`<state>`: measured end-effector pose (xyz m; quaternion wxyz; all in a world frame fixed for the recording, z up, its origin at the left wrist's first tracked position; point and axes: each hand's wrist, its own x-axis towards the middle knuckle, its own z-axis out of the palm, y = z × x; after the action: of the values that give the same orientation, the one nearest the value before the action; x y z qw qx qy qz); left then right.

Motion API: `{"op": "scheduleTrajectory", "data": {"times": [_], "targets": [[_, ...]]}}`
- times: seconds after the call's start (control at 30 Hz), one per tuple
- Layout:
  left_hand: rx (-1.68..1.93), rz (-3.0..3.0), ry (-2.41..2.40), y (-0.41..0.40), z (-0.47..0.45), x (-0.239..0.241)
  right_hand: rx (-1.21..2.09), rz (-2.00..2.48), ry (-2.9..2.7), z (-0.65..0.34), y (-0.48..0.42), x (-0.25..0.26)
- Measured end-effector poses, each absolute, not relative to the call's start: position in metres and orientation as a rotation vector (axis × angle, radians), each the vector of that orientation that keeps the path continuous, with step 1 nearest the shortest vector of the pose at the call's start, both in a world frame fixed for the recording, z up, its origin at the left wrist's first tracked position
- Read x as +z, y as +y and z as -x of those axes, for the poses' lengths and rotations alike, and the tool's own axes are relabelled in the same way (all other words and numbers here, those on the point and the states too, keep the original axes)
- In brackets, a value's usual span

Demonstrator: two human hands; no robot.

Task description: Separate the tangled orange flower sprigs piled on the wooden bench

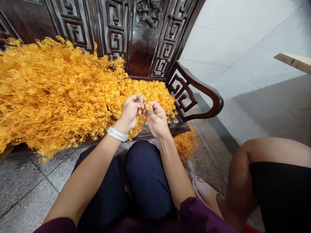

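Observation:
My left hand [131,110] and my right hand [156,118] meet in front of me, both with fingers pinched together on a small orange plastic sprig [147,106]. A white watch [117,134] is on my left wrist. More orange strands hang below my hands toward my dark blue trousers [145,174]. Just behind the hands lies a big heap of orange plastic sprigs [55,94] spread over a dark carved wooden bench [194,94].
A smaller clump of orange sprigs [186,144] lies on the grey speckled floor [21,187] by the bench's corner. Another person's bare knee [245,168] and pink slipper [206,194] are at the lower right. A pale wooden board edge [295,61] shows at the upper right.

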<state>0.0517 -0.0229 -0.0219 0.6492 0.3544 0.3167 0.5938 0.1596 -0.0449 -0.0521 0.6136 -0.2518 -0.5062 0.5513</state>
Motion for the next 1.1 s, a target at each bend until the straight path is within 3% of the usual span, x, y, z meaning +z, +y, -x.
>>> {"op": "scheduleTrajectory", "data": {"times": [0.17, 0.37, 0.6, 0.7, 0.9, 1.1], "targets": [[1.528, -0.460, 0.587, -0.001, -0.016, -0.014, 1.253, 0.298, -1.402, -0.175, -0.072, -0.035], [1.503, -0.737, 0.724, 0.008, 0.002, -0.013, 1.289, -0.313, -1.832, -0.211, -0.073, -0.001], [1.508, -0.830, 0.901, 0.009, -0.013, -0.028, 1.395, 0.583, -1.119, -0.199, 0.031, 0.030], [1.510, -0.843, 0.902, 0.009, -0.018, -0.031, 1.388, 0.720, -1.121, -0.189, 0.025, 0.009], [1.433, -0.824, 0.712, 0.002, -0.034, -0.029, 0.911, 0.962, -1.425, -0.177, -0.022, -0.041], [1.416, -0.990, 0.657, -0.004, -0.045, -0.031, 0.878, 0.933, -1.325, -0.171, -0.022, -0.067]]}}
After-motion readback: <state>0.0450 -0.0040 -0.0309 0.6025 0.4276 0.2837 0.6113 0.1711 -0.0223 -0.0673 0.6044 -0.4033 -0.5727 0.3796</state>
